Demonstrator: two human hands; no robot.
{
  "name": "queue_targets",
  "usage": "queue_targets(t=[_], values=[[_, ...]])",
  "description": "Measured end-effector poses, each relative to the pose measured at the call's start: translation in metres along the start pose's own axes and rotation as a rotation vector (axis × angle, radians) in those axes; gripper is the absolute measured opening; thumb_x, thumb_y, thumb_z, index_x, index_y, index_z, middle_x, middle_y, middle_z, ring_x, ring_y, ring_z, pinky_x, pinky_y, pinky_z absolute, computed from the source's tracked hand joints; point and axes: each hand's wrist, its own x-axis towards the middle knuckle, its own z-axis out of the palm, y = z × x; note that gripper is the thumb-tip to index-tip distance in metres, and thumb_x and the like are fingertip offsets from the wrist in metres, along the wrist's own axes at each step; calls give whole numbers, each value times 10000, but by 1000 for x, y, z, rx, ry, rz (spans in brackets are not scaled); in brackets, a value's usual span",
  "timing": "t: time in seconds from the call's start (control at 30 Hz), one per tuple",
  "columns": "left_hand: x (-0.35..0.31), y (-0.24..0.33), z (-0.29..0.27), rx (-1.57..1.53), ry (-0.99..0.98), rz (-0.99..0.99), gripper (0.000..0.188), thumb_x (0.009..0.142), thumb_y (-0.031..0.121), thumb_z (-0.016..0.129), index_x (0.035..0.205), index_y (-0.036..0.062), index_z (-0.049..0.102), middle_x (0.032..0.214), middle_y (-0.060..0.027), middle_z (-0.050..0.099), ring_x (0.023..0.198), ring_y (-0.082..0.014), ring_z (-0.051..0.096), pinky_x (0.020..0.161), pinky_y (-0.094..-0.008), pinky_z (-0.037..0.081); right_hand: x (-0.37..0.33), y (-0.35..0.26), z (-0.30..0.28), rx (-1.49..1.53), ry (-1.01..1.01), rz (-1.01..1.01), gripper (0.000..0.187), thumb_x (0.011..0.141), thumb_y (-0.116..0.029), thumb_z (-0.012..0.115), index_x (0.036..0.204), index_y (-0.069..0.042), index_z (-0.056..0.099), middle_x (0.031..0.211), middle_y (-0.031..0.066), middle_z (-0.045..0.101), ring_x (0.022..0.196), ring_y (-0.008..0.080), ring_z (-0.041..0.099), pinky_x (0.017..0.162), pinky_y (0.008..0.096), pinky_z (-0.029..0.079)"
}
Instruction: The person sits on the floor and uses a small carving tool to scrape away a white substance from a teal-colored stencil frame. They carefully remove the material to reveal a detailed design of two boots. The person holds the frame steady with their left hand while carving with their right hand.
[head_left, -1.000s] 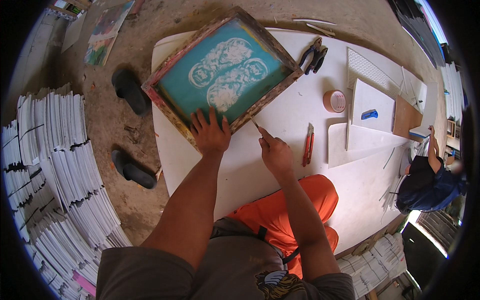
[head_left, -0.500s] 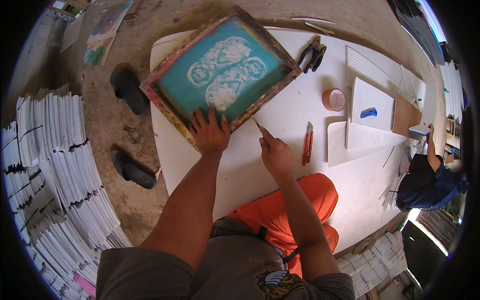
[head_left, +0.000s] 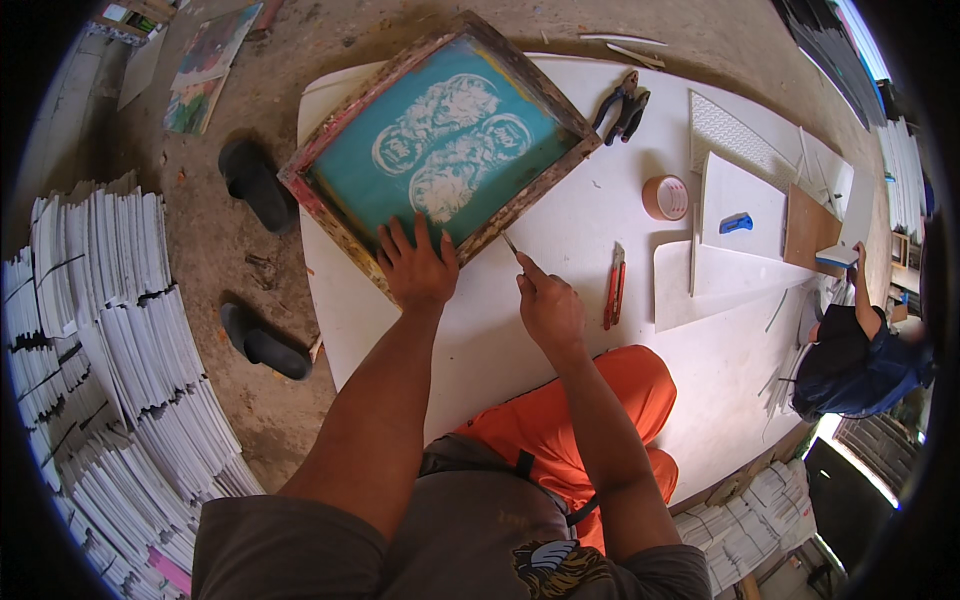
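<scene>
A screen-printing frame [head_left: 450, 145] with teal mesh, a white printed pattern and worn wooden edges lies at a slant on the white board. My left hand [head_left: 420, 268] rests on its near corner, fingers spread over the mesh and the wooden edge. In my right hand [head_left: 550, 305] is a thin metal tool [head_left: 509, 241], its tip touching or very near the frame's lower right edge. My fingers cover its handle, so its exact kind is hidden. To the right of that hand lies a red utility knife [head_left: 615, 285].
Pliers [head_left: 622, 108], a tape roll [head_left: 665, 197] and a blue cutter [head_left: 736, 223] lie on the white board [head_left: 480, 360]. Black slippers [head_left: 258, 185] sit on the floor at left, near stacked white sheets [head_left: 110, 260]. Another person [head_left: 860, 360] works at far right, one hand at a blue-edged block.
</scene>
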Motion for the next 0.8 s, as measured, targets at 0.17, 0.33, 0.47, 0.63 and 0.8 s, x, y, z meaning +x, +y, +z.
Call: queue_targets(t=[0.17,0.33,0.47,0.63,0.8], values=[[0,0,-1,18,2,9,635,1071,501,439,1589,134,430,1642,-286,322,1543,-523,254,1197,-668,279,0,-21,-13,-152,-95,61,424,1091,-312,534,1512,-285,578,968,198,736,905,398,745,803,540,602],[-1,-2,4,53,-13,17,636,1081,490,414,1608,134,404,1654,-288,304,1547,-527,247,1196,-673,277,4,-35,-22,-230,-177,95,440,1100,-291,499,1534,-253,557,976,190,736,942,390,749,809,542,605],[-1,-3,6,93,4,43,621,1086,461,411,1611,128,401,1636,-303,322,1530,-538,273,1174,-683,298,6,-33,-13,-265,-188,90,464,1097,-273,495,1558,-228,529,986,197,734,938,398,753,809,543,612],[0,-3,6,98,-1,47,613,1093,450,392,1614,126,395,1635,-309,318,1533,-541,261,1184,-677,282,11,-29,-25,-71,-201,37,479,1055,-187,512,1533,-154,539,1054,227,740,958,415,752,853,542,614],[1,-5,4,97,-73,19,635,1095,459,367,1638,131,355,1675,-295,264,1562,-533,204,1215,-672,245,8,-29,-24,91,-170,62,409,1072,-219,533,1459,-118,618,1030,248,759,992,465,723,906,536,585]])
